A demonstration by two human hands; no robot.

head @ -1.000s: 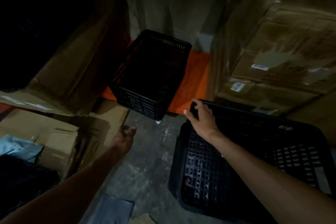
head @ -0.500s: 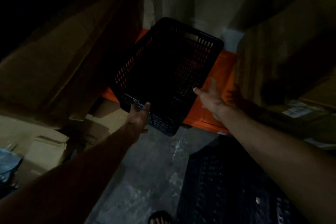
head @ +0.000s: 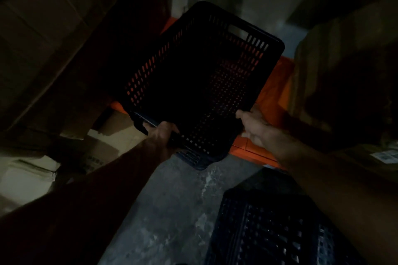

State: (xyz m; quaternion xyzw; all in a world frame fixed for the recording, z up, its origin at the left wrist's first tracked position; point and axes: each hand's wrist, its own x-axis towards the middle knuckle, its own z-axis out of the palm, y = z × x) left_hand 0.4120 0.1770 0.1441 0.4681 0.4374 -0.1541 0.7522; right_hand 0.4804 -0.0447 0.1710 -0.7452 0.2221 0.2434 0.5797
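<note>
A black perforated plastic crate point(head: 200, 79) is tilted with its open side toward me, in the middle of a dim storage spot. My left hand point(head: 160, 135) grips its near rim at the lower left corner, fingers curled over the edge. On the crate's right side, my right hand point(head: 254, 126) holds the wall with thumb and fingers against it. The crate is empty as far as the dark lets me see.
An orange shelf point(head: 273, 101) lies behind the crate. Cardboard boxes point(head: 43, 38) stand at left and right point(head: 344, 60). Another black crate point(head: 280, 228) lies on the concrete floor point(head: 168, 211) at lower right. Flattened cartons point(head: 28, 174) lie at lower left.
My right hand left the crate on the floor and came up to the tilted crate's right side. My left hand closed on its near rim, and the crate looms larger and closer.
</note>
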